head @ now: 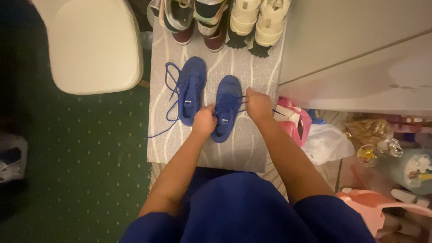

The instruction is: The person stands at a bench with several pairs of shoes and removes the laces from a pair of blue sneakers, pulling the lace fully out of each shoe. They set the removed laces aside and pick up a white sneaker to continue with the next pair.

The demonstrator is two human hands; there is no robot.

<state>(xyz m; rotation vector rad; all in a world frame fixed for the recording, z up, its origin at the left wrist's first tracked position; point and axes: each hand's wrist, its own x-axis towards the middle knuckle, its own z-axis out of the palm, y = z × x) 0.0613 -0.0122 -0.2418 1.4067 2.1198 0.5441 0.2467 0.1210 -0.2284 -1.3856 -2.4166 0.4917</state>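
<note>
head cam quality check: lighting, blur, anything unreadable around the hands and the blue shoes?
Head view: dim, warm indoor light, soft overall with grainy detail. The left edge over the green carpet falls into near-black shadow. The white chair seat and cabinet look brightest, with no hard glare. Left hand and right hand on the right blue shoe are slightly smeared; their fingers and the laces blur together.

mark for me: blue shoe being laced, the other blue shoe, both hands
laced blue shoe (pixel 226 92), head view, toe.
other blue shoe (pixel 192 76), head view, toe.
left hand (pixel 204 121), head view, back of hand.
right hand (pixel 258 104), head view, back of hand.
</note>
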